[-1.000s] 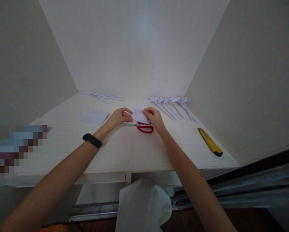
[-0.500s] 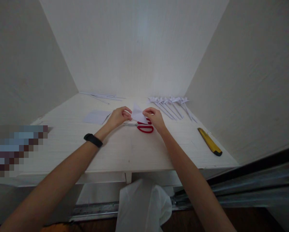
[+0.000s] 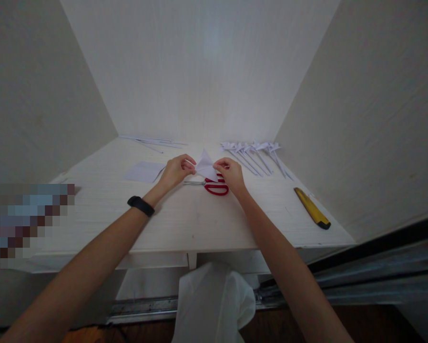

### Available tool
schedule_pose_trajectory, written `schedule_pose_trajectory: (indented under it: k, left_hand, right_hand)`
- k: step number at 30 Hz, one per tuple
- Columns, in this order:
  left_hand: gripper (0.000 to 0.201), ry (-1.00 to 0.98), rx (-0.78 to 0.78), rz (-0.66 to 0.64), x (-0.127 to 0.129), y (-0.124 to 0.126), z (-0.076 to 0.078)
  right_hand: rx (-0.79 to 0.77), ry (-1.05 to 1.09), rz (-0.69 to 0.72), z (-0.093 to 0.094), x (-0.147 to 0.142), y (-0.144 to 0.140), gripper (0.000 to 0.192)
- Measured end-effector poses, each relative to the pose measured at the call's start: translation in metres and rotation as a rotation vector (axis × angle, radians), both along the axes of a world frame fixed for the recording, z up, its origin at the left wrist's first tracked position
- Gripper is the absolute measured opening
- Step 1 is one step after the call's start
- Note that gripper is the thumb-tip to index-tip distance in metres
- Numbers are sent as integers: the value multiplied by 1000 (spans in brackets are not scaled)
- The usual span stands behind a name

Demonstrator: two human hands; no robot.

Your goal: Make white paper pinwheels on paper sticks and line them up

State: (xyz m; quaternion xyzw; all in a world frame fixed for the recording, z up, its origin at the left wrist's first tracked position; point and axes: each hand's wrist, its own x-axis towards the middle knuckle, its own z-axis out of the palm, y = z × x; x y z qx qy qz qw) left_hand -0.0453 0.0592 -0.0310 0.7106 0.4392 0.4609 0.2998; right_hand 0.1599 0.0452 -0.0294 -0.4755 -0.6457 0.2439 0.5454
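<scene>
Above the middle of the worktop (image 3: 185,224), the folded white paper (image 3: 205,166) now stands a little higher and more upright than a second ago, its peak lifted clear of the red-handled scissors (image 3: 216,186) lying beneath; the fold is evidently being worked in the air. Left hand (image 3: 176,171) and right hand (image 3: 230,174), forearms stretched forward and converging, each pinch one lower corner between thumb and fingertips, other fingers curled. Finished paper pinwheels (image 3: 255,152) lie farther back, a yellow utility knife (image 3: 312,208) well to the right.
</scene>
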Motion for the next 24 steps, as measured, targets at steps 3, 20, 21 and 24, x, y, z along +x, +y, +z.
schedule_pose_trajectory:
  k: [3,20,21,24]
  left_hand:
    - [21,-6,19,11,1,0,0]
    - [18,-61,109,54,3,-3,5]
    - [18,-65,107,53,3,-3,5]
    - [19,-66,102,61,3,-3,7]
  right_hand:
    - [68,-38,-33,0,-1,1,5]
    - [230,-200,-66,-2,2,0,9]
    - [230,-205,-67,-2,2,1,9]
    - [234,-217,-71,-1,1,0,9]
